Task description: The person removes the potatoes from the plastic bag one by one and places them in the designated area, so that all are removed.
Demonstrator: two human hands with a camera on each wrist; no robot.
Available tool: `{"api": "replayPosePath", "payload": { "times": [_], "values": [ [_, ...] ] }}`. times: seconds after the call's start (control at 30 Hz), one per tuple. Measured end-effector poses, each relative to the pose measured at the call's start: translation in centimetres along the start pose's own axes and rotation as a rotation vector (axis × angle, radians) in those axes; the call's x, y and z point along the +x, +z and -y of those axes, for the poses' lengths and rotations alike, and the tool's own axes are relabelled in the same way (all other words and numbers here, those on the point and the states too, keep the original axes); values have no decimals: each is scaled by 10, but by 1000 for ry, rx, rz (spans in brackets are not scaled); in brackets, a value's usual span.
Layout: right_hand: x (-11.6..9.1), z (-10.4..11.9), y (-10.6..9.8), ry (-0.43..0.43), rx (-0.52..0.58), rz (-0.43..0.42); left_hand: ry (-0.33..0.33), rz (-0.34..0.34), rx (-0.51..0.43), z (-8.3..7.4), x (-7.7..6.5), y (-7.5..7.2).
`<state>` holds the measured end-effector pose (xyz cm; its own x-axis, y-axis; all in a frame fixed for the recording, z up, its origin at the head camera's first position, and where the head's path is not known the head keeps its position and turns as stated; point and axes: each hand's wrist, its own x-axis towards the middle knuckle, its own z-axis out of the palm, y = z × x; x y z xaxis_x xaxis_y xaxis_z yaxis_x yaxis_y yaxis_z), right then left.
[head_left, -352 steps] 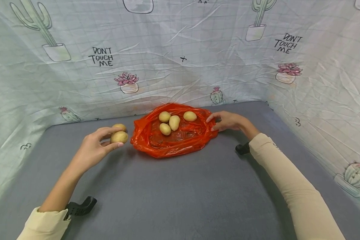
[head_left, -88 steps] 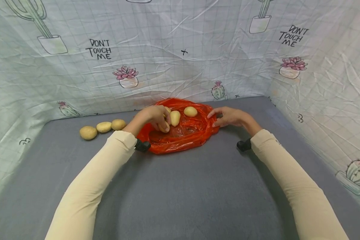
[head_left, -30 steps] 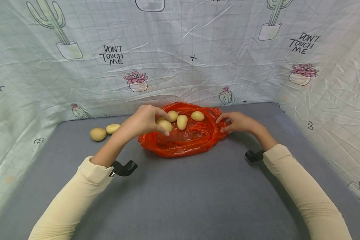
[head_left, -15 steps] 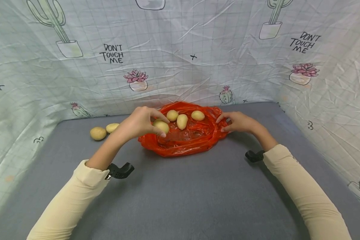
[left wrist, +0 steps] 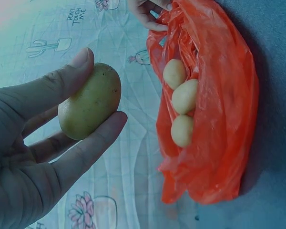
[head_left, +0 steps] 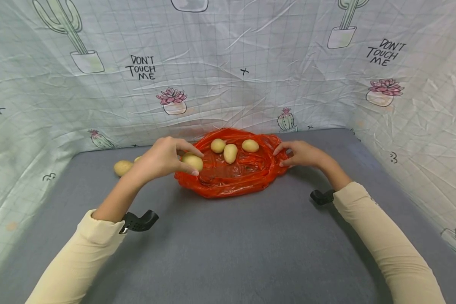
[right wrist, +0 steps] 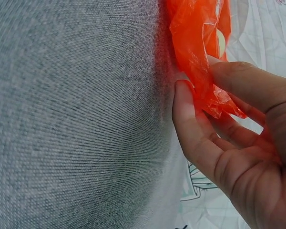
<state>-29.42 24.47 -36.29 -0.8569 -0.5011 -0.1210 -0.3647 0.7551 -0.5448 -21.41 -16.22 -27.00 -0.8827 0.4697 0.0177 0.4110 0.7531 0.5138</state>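
The left hand [head_left: 161, 157] pinches a potato [head_left: 192, 162] between thumb and fingers, raised near the nine-o'clock edge of the red bag [head_left: 232, 189] on the counter [head_left: 228, 245]. It looks firm, fairly light and smooth enough to slip; its middle should hold best. At three o'clock, the right hand [head_left: 303, 154] pinches the bag's thin, limp rim, which probably tears easily.

From my station I see the left arm in a long cream cloth sleeve [head_left: 74, 259], reaching forward from the lower left. The left hand [head_left: 160, 159] is raised, with its thumb below and its fingers curved above, making a pinching hold. The right arm, in a matching cream cloth sleeve [head_left: 384, 240], extends from the lower right. Its right hand [head_left: 303, 153] points inward, thumb and fingers also pinching.
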Motion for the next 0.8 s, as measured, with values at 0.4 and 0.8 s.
{"api": "replayPosePath", "payload": {
  "times": [0.4, 0.8],
  "values": [
    [3, 0, 2, -1, 30, 22, -59, -28, -28, 19, -32, -11],
    [4, 2, 4, 24, 79, 46, -113, -95, 36, 45, -61, -17]
  ]
}}
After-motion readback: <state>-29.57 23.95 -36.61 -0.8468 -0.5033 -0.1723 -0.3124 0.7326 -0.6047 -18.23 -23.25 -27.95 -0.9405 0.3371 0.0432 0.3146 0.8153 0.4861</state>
